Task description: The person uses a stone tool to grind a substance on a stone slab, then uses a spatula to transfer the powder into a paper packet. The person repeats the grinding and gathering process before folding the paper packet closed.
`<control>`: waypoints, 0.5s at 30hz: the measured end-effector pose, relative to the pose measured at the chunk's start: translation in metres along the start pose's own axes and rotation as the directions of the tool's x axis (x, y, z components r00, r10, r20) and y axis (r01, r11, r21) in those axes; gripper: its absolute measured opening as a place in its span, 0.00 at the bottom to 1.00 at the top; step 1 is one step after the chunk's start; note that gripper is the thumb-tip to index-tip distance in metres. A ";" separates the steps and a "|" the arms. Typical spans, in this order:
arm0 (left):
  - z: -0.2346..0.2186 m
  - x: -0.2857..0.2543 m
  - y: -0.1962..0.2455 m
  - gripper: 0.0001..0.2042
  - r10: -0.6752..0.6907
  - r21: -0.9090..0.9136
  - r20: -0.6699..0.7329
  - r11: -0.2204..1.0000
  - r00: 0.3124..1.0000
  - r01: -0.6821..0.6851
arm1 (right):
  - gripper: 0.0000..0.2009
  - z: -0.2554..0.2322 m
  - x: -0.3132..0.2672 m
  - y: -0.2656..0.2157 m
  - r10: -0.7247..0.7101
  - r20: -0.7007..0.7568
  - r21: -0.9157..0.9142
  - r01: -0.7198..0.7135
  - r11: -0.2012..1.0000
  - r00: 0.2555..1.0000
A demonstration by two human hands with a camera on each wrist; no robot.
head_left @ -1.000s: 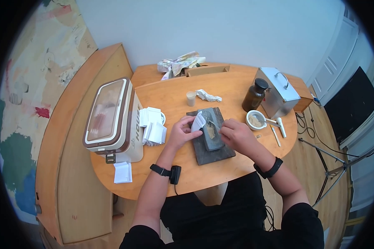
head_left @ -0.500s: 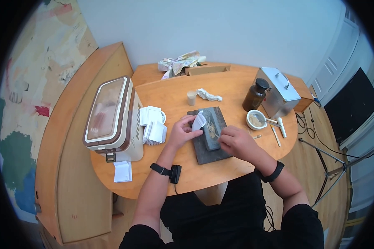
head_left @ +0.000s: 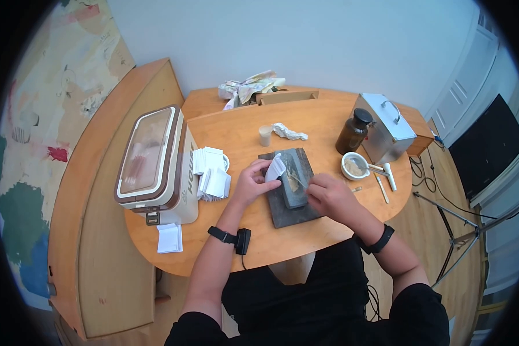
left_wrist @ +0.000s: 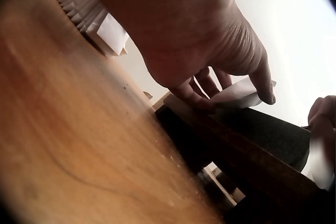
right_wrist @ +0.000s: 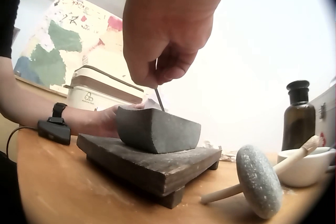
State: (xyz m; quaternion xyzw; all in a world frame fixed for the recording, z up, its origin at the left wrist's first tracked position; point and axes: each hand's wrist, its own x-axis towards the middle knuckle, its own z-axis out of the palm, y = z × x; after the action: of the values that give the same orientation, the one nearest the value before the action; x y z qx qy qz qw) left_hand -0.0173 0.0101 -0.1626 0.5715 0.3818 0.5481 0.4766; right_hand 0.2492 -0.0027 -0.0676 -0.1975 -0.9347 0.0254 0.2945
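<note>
My left hand (head_left: 251,183) pinches a folded white paper (head_left: 275,167) between thumb and fingers, at the left edge of a grey stone block (head_left: 297,200). A shallow hollow in the block's top holds beige powder (head_left: 294,183). Over the block's right side, my right hand (head_left: 333,195) pinches a thin, dark rod (right_wrist: 159,99) that slants down into the hollow. Its lower tip is hidden behind the block's wall in the right wrist view. Under the block lies a dark, low-footed board (right_wrist: 152,169).
At left stand a lidded case (head_left: 150,155) and stacked white papers (head_left: 213,183). A small cup (head_left: 265,136) and crumpled tissue (head_left: 289,133) lie behind the board. To the right are a brown bottle (head_left: 352,132), a metal box (head_left: 389,130), a white bowl (head_left: 345,173) and a brush (right_wrist: 310,145).
My right hand has shifted a little to the right and towards me, then stays nearly in place over the block. My left hand and the paper hold still.
</note>
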 end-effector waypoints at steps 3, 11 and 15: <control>0.001 0.000 -0.001 0.29 0.000 -0.011 0.008 1.000 1.000 0.000 | 0.07 0.002 0.000 0.003 -0.001 -0.078 -0.056 -0.003 0.998 0.997; 0.001 0.000 0.001 0.29 0.000 -0.012 0.004 1.000 1.000 0.000 | 0.08 -0.002 0.002 -0.006 -0.007 -0.068 -0.045 0.004 0.999 0.998; 0.001 0.000 0.002 0.30 -0.001 0.001 0.009 1.000 1.000 0.001 | 0.08 0.000 0.002 -0.001 0.004 -0.050 -0.088 -0.008 0.996 0.999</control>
State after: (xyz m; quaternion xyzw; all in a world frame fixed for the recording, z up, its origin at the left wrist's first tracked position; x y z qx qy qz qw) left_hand -0.0166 0.0099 -0.1607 0.5741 0.3800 0.5451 0.4784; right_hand 0.2469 -0.0030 -0.0666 -0.2137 -0.9266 -0.0200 0.3087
